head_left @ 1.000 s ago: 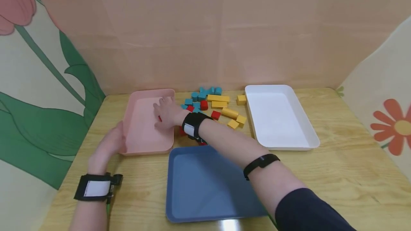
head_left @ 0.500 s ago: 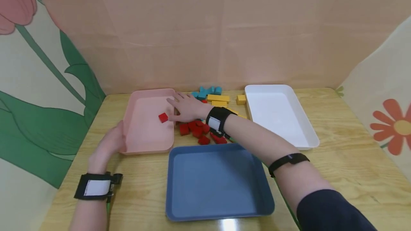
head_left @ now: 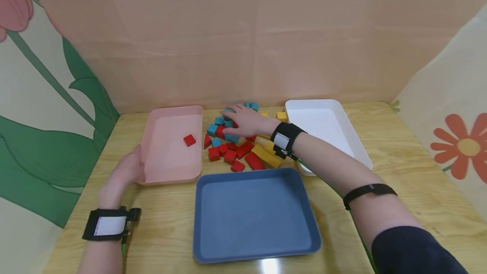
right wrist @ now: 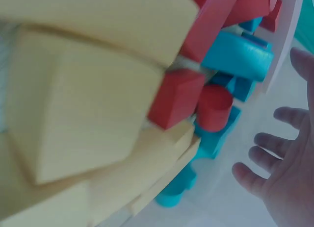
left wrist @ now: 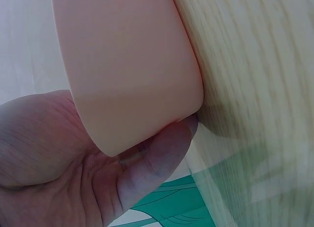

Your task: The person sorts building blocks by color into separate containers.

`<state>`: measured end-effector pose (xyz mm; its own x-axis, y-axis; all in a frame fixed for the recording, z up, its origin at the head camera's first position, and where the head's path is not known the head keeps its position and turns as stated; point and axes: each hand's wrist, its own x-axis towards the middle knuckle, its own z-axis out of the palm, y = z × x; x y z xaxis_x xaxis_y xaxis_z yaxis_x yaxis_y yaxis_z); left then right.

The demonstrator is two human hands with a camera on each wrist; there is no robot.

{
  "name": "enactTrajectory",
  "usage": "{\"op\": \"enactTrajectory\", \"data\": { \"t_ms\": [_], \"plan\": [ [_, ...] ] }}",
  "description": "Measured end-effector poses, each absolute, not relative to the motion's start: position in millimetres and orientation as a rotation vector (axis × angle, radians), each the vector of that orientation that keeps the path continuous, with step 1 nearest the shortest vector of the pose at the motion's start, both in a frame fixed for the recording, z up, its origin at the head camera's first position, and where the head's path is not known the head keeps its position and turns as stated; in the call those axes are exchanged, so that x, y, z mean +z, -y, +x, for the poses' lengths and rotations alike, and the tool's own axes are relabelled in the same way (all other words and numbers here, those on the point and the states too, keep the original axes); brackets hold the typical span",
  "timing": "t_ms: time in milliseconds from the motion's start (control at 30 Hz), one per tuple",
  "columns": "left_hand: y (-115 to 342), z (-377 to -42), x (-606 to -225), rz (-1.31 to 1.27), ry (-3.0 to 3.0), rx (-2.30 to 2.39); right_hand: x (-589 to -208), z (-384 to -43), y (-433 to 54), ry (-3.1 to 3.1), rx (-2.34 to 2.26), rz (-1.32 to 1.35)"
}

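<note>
My left hand (head_left: 123, 171) holds the near left corner of a pink tray (head_left: 167, 155). In the left wrist view, that hand (left wrist: 54, 158) wraps the tray corner (left wrist: 132, 65), its fingers along the tray's side. One red block (head_left: 189, 140) lies in the tray. Over a pile of blocks, my right hand (head_left: 249, 120) hovers with its fingers spread and nothing held. The pile has blue blocks (head_left: 212, 130), red blocks (head_left: 255, 161) and yellow blocks (head_left: 267, 157); the right hand and forearm hide part of it. The right wrist view shows the hand (right wrist: 294, 173) apart from a red cylinder (right wrist: 214, 108).
A blue tray (head_left: 255, 219) lies in front of the pile. At the right stands a white tray (head_left: 316, 117), partly covered by the right forearm. The wooden table (head_left: 163, 223) meets a plain wall behind and floral panels at both sides.
A red block is left in the pink tray. My right hand has moved right, out of the tray and over the blocks. The left hand keeps its hold on the tray.
</note>
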<state>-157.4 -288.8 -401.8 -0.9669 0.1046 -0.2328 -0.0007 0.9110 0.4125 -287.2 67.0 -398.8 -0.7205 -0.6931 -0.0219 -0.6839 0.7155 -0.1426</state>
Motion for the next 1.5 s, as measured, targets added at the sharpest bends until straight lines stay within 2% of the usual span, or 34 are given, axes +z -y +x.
{"op": "enactTrajectory", "data": {
  "t_ms": [400,1100,1367,1500],
  "plan": [
    [287.8,-158.9,-402.1,0.082,-2.817,0.621,-404.2,-294.7,-91.8,-2.811,-0.205,-1.095],
    [286.6,-160.4,-406.0,0.007,-2.784,0.623,-412.8,-303.8,-75.0,-2.789,-0.129,-1.071],
    [284.2,-162.7,-406.9,0.044,-2.797,0.598,-410.7,-302.1,-81.6,-2.875,-0.293,-0.934],
    [283.9,-163.7,-406.2,0.081,-2.821,0.565,-405.9,-297.7,-83.7,-2.896,-0.345,-0.947]
  ]
}}
